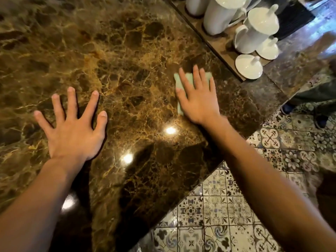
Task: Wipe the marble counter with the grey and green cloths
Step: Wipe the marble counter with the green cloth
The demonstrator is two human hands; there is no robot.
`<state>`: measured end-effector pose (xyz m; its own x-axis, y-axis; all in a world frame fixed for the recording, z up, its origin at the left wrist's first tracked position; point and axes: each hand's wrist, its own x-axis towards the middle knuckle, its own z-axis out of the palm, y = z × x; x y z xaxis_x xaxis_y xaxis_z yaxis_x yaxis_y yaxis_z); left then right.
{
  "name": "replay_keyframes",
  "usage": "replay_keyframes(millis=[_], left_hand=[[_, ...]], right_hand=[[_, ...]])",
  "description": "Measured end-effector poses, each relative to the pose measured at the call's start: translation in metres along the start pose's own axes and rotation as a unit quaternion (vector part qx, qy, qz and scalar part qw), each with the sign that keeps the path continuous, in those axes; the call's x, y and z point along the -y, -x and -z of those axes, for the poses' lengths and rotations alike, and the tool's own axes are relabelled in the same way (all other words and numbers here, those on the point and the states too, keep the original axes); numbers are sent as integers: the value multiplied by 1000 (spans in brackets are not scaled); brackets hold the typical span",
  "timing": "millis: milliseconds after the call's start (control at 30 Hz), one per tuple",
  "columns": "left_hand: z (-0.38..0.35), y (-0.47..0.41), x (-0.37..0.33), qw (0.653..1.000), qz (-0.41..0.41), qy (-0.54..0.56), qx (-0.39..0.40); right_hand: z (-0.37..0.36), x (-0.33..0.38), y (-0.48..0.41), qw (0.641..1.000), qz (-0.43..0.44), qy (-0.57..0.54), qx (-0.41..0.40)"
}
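Note:
The brown marble counter (pixel 127 51) fills most of the view and shines with light spots. My right hand (pixel 197 98) lies flat with straight fingers on a pale green cloth (pixel 179 83), pressing it onto the marble near the counter's right side. Only the cloth's edges show around my fingers and palm. My left hand (pixel 72 126) rests on the bare marble at the left, fingers spread wide, holding nothing. No grey cloth is in view.
A wooden tray (pixel 225 51) with white teapots (pixel 258 28) and loose lids (pixel 249 67) stands at the back right, close beyond the green cloth. The counter's edge runs diagonally at lower right above a patterned tile floor (pixel 227 215). Someone's shoes (pixel 321 119) stand at the far right.

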<state>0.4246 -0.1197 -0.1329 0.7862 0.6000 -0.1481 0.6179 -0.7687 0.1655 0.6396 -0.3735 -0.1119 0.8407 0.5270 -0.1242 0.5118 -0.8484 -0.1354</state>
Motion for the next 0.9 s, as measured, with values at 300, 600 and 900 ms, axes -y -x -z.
replay_keyframes(millis=[300, 600, 900], left_hand=[[7, 3, -3, 1000, 14, -8, 25], [5, 5, -1, 1000, 21, -7, 20], [5, -2, 6, 998, 14, 0, 55]], right_hand=[[-28, -8, 169, 999, 11, -36, 4], [18, -71, -26, 998, 41, 6, 47], [10, -83, 7, 1000, -19, -14, 17]])
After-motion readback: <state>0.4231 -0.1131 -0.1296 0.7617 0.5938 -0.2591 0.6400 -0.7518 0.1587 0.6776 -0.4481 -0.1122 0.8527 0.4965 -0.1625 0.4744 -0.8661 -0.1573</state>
